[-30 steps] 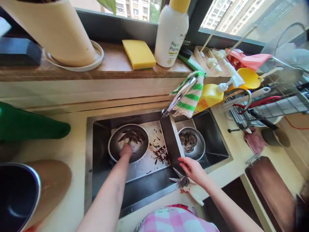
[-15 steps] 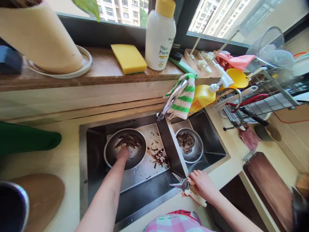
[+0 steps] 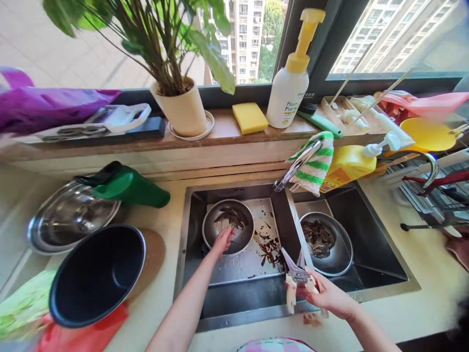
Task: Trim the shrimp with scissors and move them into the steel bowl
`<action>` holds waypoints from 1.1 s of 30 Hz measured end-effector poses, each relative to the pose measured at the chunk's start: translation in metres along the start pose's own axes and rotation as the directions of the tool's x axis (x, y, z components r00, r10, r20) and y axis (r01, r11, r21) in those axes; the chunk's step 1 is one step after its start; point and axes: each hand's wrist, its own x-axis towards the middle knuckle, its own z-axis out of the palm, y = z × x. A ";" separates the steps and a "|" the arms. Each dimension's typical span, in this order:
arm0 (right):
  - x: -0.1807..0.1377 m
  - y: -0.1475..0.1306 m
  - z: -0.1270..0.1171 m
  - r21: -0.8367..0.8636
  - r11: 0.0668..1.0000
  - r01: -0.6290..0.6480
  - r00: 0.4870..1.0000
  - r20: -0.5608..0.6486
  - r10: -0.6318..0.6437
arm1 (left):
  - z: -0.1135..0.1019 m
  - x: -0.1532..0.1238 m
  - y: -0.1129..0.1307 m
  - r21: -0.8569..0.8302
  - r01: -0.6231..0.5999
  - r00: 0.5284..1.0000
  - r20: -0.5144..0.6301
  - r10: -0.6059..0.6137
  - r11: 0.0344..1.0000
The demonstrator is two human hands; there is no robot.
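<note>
My left hand reaches into a steel bowl in the left half of the sink, its fingers down among dark strips lying in it. What the fingers hold, if anything, is hidden. My right hand is closed round the pale handles of kitchen scissors, raised over the sink's front edge with the blades open and pointing up. A second steel bowl in the right basin holds more dark pieces. Dark scraps lie on the tray between the bowls.
The tap carries a green striped cloth. On the sill stand a potted plant, a yellow sponge and a pump bottle. A black pot, a steel lid and a green jug sit left of the sink. A dish rack stands right.
My right hand has picked the scissors up from the counter edge and lifted them. The view has pulled back and swung left; my left hand stays in the bowl.
</note>
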 end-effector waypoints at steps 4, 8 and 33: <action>0.017 0.007 0.020 0.342 0.939 0.012 0.997 0.066 -0.036 | 0.018 -0.033 0.016 -0.097 -0.032 0.998 0.055 0.037 0.995; 0.028 0.016 0.029 0.501 0.863 0.062 0.988 0.094 -0.126 | 0.036 -0.065 0.027 -0.282 -0.100 0.982 0.129 0.141 0.954; 0.010 -0.023 0.016 -0.939 0.307 0.157 0.844 -0.034 -0.535 | 0.044 -0.148 0.105 0.678 -0.556 0.825 0.377 0.422 0.481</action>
